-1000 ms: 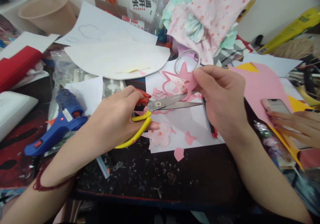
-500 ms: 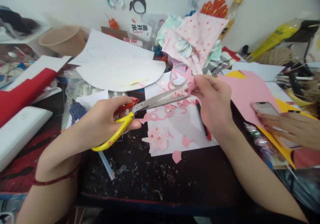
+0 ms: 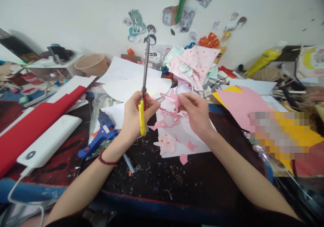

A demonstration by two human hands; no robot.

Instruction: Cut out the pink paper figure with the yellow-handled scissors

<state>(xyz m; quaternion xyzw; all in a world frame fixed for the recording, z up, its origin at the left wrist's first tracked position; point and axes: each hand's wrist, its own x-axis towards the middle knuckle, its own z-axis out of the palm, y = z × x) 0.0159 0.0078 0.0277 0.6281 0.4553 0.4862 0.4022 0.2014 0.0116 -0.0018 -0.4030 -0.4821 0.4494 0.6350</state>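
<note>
The black desk [image 3: 157,190], speckled with paper crumbs, carries a long red board [image 3: 32,142] and a white plastic power bank [image 3: 49,141] near its left edge, a blue hot-glue gun [image 3: 100,136], a white paper sheet [image 3: 194,146] holding pink paper scraps [image 3: 191,146] mid-desk, and a large pink paper sheet [image 3: 240,107] toward the right.

A thin dark-red cord bracelet [image 3: 106,160] circles the left wrist, sitting close against the skin. The left forearm [image 3: 83,186] and right forearm [image 3: 243,173] are bare and slender, running down to dark clothing [image 3: 68,224] at the lower edge of the view. The left hand [image 3: 134,119] and right hand [image 3: 194,114] are bare too.
</note>
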